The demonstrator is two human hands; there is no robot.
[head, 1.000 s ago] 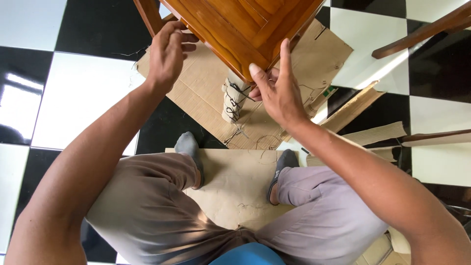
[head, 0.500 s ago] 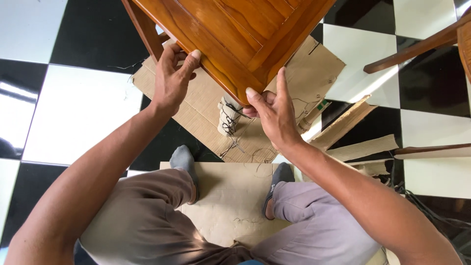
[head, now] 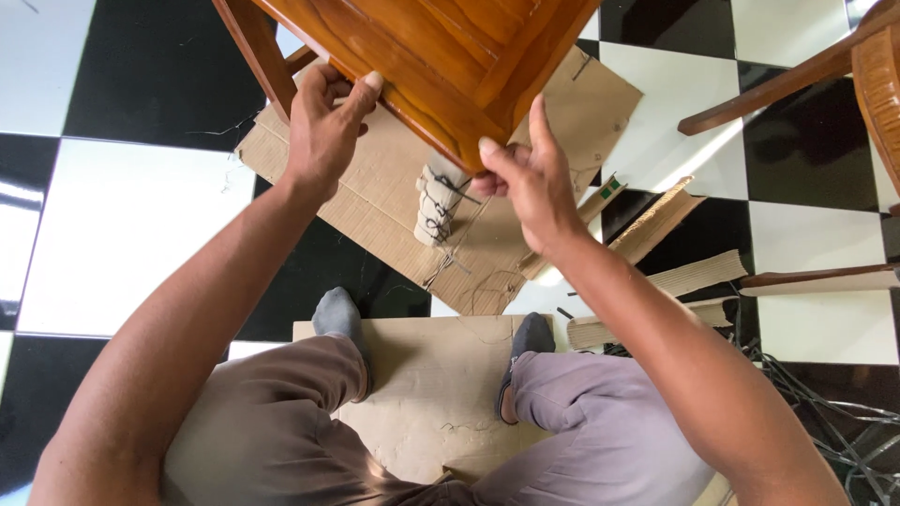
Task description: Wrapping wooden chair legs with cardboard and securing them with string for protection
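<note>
The wooden table [head: 441, 47] has a smooth, glossy varnish over warm orange-brown grain, and its leg [head: 437, 201] is wrapped in pale corrugated paper bound with dark cord. The cardboard sheets [head: 375, 178] on the floor are matt brown, creased and rough at the edges. The floor tiles [head: 112, 225], black and white, are polished and reflective. The trousers [head: 281, 422] are soft matt cloth; the socks [head: 336, 314] are grey knit.

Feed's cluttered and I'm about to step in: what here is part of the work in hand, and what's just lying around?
In hand:
wooden table, gripped at its edges by left hand and right hand
wrapped table leg, bound with black string
flat cardboard sheet beneath it

Lying about:
cardboard strips
loose black straps
other wooden furniture
</note>
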